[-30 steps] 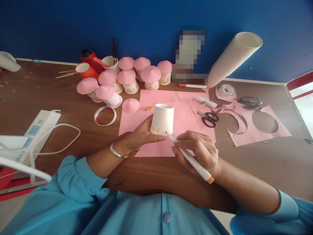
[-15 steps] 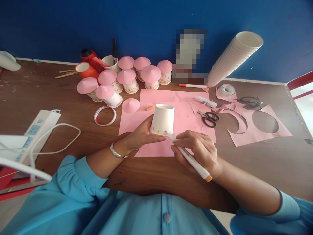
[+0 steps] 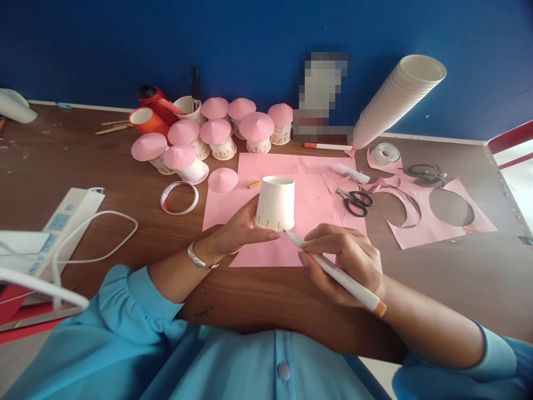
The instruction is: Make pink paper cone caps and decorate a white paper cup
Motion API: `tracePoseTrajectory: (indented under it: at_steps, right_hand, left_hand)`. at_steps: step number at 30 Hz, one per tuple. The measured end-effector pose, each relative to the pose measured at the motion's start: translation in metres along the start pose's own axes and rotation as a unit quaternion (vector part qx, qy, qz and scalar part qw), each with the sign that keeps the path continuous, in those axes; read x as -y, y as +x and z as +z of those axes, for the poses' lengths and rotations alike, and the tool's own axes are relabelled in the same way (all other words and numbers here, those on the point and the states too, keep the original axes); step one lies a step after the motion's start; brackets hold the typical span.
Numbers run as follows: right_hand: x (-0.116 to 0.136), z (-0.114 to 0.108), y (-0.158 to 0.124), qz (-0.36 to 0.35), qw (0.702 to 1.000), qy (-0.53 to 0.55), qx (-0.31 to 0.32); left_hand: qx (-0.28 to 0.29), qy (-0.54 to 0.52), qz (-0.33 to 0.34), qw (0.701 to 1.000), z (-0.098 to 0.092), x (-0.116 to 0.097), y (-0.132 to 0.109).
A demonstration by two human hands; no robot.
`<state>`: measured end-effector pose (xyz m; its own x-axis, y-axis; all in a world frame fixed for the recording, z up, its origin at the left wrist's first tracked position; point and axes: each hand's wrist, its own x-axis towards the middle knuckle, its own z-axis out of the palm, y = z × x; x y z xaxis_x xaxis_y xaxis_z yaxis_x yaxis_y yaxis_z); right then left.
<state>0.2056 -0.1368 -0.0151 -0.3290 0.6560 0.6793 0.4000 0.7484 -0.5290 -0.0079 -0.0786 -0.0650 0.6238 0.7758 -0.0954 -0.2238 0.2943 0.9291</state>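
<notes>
left hand (image 3: 238, 229) closed round inverted cup (image 3: 275, 201), long axis near vertical; right hand (image 3: 353, 258) grips marker (image 3: 350, 284) diagonally, tip up-left toward cup.

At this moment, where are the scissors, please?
In the head view, the scissors lie right of centre, at the right edge of the pink paper, between the white tube beyond them and the right hand nearer the person.

Slim white orange-ended plastic marker (image 3: 355, 287): small barrel print — illegible
Round white-and-red tape roll (image 3: 165, 201): markings — unreadable
</notes>
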Motion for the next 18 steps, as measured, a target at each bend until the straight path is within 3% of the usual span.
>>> tracePoseTrajectory:
  at_steps: [10,18]
  right_hand:
    - [-0.0012,-0.0009,0.0017,0.003,1.000,-0.022,-0.020]
    - [-0.0029,-0.0009,0.0005,-0.003,0.999,-0.030,-0.019]
  left_hand:
    - [0.044,-0.026,0.008,0.999,-0.0046,0.0019,0.0012]
    - [0.048,-0.023,-0.003,0.999,-0.0018,-0.0057,-0.0014]
